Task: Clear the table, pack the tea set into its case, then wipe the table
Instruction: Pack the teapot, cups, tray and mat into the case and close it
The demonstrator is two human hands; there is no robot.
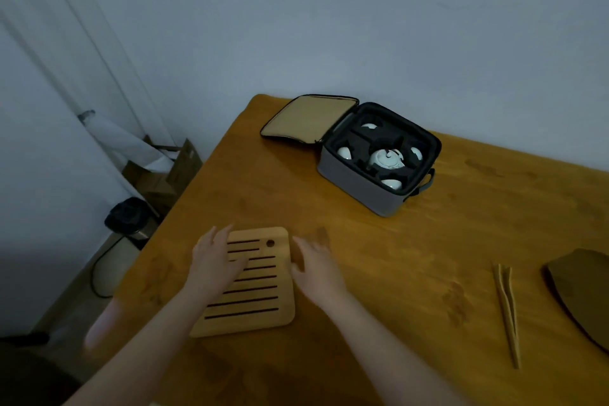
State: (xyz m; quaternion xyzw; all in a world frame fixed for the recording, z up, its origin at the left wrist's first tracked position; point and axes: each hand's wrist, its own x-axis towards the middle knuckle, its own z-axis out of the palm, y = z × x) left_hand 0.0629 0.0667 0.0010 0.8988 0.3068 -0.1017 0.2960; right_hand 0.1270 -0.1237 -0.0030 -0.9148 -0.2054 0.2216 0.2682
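Risk: the tray (253, 283) looks smooth and wide; lifted with loose fingers, it could tilt and drop onto the table (395, 257).
Risk at case: set carelessly into the open case (359, 188), it might knock the teapot (385, 158) or the 4 cups (344, 152).
Left hand (216, 257): fingers spread, lying on the tray's left part, gripping nothing.
Right hand (313, 265): relaxed and open at the tray's right edge; blurred, so I cannot tell whether it touches.
Tray: flat between both hands, well apart from the case.

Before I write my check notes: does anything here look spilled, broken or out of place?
Nothing looks spilled or broken. The teapot and cups sit in their slots in the open case. Dark blotches on the table may be damp or grain; cannot tell.
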